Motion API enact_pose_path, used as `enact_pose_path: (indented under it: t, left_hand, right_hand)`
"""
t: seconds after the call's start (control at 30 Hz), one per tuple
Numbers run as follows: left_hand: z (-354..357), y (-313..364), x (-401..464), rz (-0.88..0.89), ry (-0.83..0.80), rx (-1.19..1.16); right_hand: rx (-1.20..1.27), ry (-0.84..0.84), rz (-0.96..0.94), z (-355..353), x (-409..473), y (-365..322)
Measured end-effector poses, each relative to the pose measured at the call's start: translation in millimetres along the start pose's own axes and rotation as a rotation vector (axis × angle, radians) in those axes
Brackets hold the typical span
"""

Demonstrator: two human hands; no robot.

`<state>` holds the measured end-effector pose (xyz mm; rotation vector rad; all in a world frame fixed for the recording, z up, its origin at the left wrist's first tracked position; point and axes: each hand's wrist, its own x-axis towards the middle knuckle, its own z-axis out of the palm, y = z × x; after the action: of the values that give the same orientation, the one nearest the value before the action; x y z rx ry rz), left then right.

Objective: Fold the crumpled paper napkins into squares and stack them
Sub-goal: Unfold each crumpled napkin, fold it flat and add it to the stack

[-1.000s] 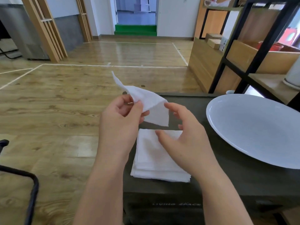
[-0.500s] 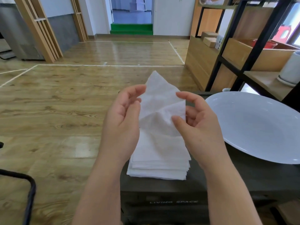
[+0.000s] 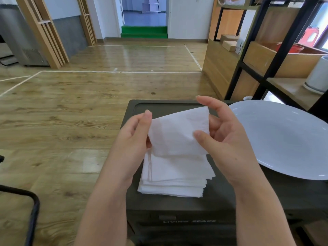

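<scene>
Napkin (image 3: 177,134), white, creased: held above the stack of folded napkins (image 3: 174,176), left hand (image 3: 131,144) pinching its 9 o'clock edge, right hand (image 3: 223,139) pinching its 3 o'clock edge. Stack rests on dark box (image 3: 177,206); white plate (image 3: 284,139) at 3 o'clock.

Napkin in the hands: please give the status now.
Left hand and right hand: each a grip on one side of the napkin, held above the stack. Napkin spread flat, not yet square. White plate at right, clear of the stack.

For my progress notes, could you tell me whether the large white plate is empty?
Empty: the white plate shows only bare surface; its right edge is out of frame.
</scene>
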<state>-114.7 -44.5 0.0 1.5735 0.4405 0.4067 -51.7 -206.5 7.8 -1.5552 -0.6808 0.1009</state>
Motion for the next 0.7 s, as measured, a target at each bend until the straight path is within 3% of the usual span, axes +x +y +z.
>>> enact_pose_path:
  t: [0.33,0.53,0.7]
  left_hand:
    - [-5.1,2.8,-0.7,0.304,0.019,-0.160]
    - [-12.4,1.4,-0.7,0.360,-0.001,-0.045]
    - [-12.6,4.5,-5.2,0.397,0.109,0.182]
  right_hand:
    - [-0.041,-0.123,0.027,-5.4,-1.4,0.7]
    - [-0.173,0.128,-0.002,-2.2,1.7,4.7]
    - [-0.231,0.235,-0.031,-1.1,2.2,4.5]
